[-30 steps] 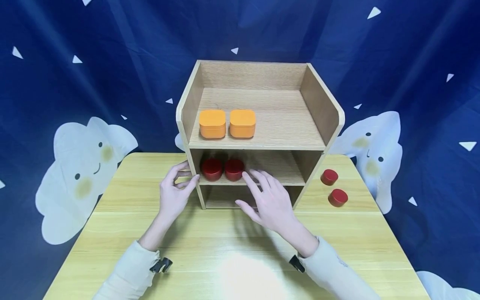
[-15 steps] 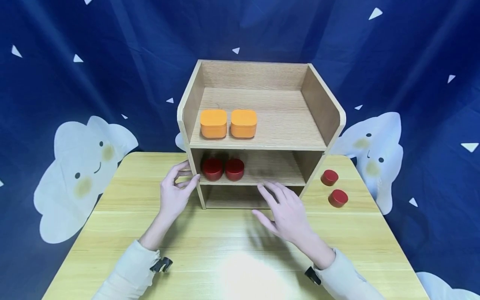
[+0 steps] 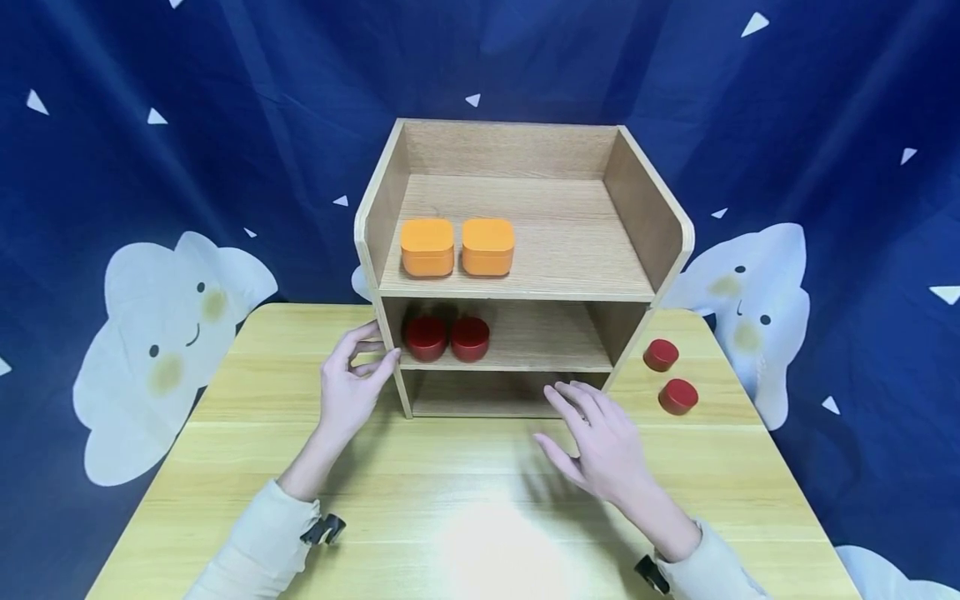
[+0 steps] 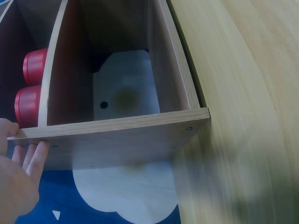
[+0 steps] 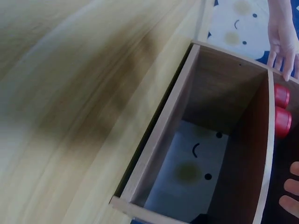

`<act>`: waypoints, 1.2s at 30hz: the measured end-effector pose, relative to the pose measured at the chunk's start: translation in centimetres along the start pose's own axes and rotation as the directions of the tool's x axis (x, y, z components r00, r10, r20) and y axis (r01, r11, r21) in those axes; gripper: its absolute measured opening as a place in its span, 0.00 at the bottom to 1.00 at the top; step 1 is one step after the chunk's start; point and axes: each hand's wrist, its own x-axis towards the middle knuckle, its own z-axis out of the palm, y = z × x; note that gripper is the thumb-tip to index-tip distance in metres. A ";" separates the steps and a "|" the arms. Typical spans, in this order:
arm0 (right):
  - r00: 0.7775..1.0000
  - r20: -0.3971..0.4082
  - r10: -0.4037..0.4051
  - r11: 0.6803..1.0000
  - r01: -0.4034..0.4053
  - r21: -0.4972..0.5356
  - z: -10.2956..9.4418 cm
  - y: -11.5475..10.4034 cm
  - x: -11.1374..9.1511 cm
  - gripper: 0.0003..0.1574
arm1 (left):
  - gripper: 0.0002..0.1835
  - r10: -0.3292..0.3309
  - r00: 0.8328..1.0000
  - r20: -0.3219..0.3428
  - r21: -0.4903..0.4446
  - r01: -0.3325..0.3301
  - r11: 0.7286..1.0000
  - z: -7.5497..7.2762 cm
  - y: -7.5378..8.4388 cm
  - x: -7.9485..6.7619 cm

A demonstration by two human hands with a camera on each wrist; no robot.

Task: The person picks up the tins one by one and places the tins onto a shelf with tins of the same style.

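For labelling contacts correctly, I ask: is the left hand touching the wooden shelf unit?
Touching. In the left wrist view, the left hand grips the wooden shelf unit, fingers against its outer side.

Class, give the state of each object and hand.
Wooden shelf: standing
Left orange box: closed, upright
Right orange box: closed, upright
Left shelved red container: upright
Right shelved red container: upright
Farther loose red container: upright
Nearer loose red container: upright
Left hand: gripping shelf side
Right hand: holding nothing
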 end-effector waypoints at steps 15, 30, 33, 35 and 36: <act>0.999 -0.052 0.010 0.999 -0.012 -0.034 -3.0 3.2 -2.7 0.34 | 0.24 -0.012 1.000 0.004 -0.018 0.012 1.000 0.0 0.2 -0.1; 0.993 -0.044 0.114 0.990 -0.117 -0.083 -3.8 7.5 -5.8 0.35 | 0.24 -0.010 1.000 0.003 -0.012 0.010 1.000 0.0 -0.1 0.1; 0.983 0.013 0.185 0.979 -0.184 -0.085 -4.1 8.2 -6.7 0.37 | 0.24 -0.017 1.000 0.004 -0.009 0.017 1.000 0.0 0.0 0.0; 0.973 0.055 0.223 0.972 -0.217 -0.090 -4.3 8.6 -7.1 0.39 | 0.24 -0.020 1.000 0.005 -0.004 0.020 1.000 0.0 0.0 0.0; 0.969 0.074 0.236 0.969 -0.230 -0.086 -4.4 8.9 -7.3 0.40 | 0.24 -0.020 1.000 0.005 -0.002 0.020 1.000 0.0 0.0 0.0</act>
